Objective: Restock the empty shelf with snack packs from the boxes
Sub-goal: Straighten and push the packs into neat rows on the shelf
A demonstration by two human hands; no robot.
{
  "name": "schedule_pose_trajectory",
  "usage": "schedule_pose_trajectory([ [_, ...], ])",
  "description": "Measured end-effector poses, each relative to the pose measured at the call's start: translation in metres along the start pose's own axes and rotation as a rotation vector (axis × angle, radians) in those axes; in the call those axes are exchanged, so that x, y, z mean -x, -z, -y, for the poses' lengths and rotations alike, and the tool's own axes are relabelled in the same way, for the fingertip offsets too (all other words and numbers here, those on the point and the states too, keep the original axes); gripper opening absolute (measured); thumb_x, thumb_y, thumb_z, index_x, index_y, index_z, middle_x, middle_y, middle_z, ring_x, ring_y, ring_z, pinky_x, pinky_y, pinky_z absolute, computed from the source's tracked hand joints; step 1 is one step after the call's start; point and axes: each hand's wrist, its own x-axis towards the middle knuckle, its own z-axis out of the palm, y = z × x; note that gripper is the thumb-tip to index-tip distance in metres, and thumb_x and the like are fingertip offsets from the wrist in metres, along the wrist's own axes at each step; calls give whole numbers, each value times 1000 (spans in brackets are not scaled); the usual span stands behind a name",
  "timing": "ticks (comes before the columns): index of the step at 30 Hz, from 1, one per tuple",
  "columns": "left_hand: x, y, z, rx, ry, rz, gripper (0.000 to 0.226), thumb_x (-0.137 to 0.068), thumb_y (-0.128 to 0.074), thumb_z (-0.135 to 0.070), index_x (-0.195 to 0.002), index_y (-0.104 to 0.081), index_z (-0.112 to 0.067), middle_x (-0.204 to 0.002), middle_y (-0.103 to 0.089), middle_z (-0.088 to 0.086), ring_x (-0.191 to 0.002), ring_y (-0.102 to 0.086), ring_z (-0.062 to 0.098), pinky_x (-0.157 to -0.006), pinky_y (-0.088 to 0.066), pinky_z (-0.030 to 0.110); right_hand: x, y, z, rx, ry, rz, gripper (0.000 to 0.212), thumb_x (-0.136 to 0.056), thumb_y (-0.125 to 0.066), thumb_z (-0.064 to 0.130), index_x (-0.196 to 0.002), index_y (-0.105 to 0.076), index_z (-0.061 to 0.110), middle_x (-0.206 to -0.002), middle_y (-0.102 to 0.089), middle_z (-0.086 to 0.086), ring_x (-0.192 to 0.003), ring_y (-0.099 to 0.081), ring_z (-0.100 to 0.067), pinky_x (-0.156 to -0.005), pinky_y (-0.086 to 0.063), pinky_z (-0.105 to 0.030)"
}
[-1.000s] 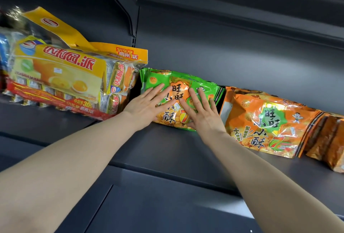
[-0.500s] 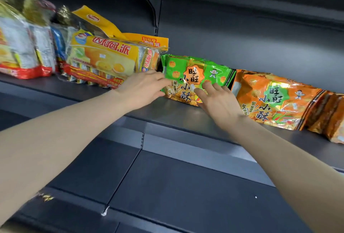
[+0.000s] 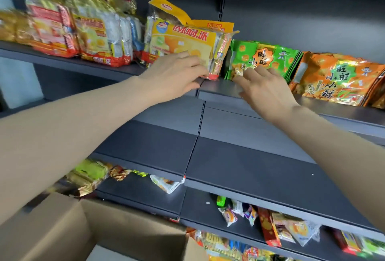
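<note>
A green snack pack (image 3: pixel 264 56) stands on the upper dark shelf (image 3: pixel 333 112), between a yellow pie pack (image 3: pixel 183 43) and an orange snack pack (image 3: pixel 337 79). My left hand (image 3: pixel 175 75) reaches over the shelf edge, its fingers lying against the yellow pack's lower right corner. My right hand (image 3: pixel 264 87) has relaxed, spread fingers whose tips touch the green pack's bottom edge. Neither hand holds anything. One level down, the middle shelf (image 3: pixel 250 169) is bare.
More bagged snacks (image 3: pixel 87 37) fill the upper shelf to the left. An open cardboard box (image 3: pixel 62 229) sits at the bottom left. Small loose packs (image 3: pixel 270 219) lie on the lower shelves, with other packs (image 3: pixel 89 175) under the middle shelf at left.
Both hands have slid down off the face of the green pack toward the shelf's front edge. My left hand has shifted left onto the yellow pack. The view has pulled back and tilted down.
</note>
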Motion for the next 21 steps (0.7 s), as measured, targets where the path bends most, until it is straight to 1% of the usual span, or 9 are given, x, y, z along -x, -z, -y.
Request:
schedule_pose_trajectory([
  [4, 33, 19, 24, -7, -23, 21, 38, -94, -62, -33, -129, -58, -17, -128, -60, 6, -116, -54, 30, -80, -52, 43, -15, 27, 33, 27, -33, -12, 27, -75, -75, 10, -99, -64, 11, -87, -61, -11, -80, -59, -34, -65, -44, -39],
  [6, 39, 23, 36, 6, -23, 5, 39, -94, -62, -33, -130, -59, -18, -129, -60, 5, -117, -54, 30, -80, -51, 41, -24, 37, 42, 22, -57, -6, 28, -74, -77, 9, -98, -65, 10, -87, -61, -11, -79, -59, -34, -65, -44, -39],
  [9, 38, 21, 54, 0, -9, -9, 39, -95, -61, -35, -131, -58, -22, -127, -61, 3, -116, -54, 26, -78, -50, 37, -38, 41, 44, 41, -58, 20, 38, -69, -81, 7, -103, -65, 12, -90, -62, -10, -80, -59, -34, -67, -45, -39],
  [12, 28, 8, 72, -3, -12, -22, 39, -94, -62, -36, -131, -58, -22, -123, -62, 2, -113, -54, 25, -80, -50, 37, -52, 30, 37, 65, -66, 43, 44, -65, -83, 8, -105, -64, 14, -90, -60, -8, -80, -58, -33, -66, -47, -39],
  [16, 11, -19, 89, 14, 40, -39, 42, -94, -61, -37, -134, -56, -24, -123, -60, 2, -115, -52, 25, -80, -50, 38, -76, -2, 27, 94, -59, 48, 52, -60, -86, 10, -106, -63, 16, -90, -58, -6, -79, -56, -31, -65, -41, -37],
  [17, 6, -28, 93, 21, 54, -28, 43, -94, -61, -37, -135, -55, -24, -125, -59, 2, -117, -51, 25, -80, -52, 40, -83, -11, 24, 89, -63, 40, 53, -60, -85, 10, -108, -62, 16, -91, -59, -7, -80, -56, -31, -65, -41, -37],
  [19, -2, -45, 103, 21, 60, -4, 43, -94, -62, -36, -134, -56, -22, -127, -58, 3, -118, -50, 25, -78, -54, 43, -97, -28, 21, 62, -65, 6, 45, -66, -82, 6, -107, -64, 14, -91, -60, -9, -79, -56, -33, -64, -44, -38],
  [21, -10, -62, 116, 17, 72, 9, 43, -93, -64, -33, -133, -57, -20, -128, -57, 4, -119, -50, 26, -77, -55, 42, -109, -44, 20, 51, -59, -14, 42, -67, -81, 5, -105, -65, 13, -89, -60, -9, -77, -56, -33, -63, -44, -38],
])
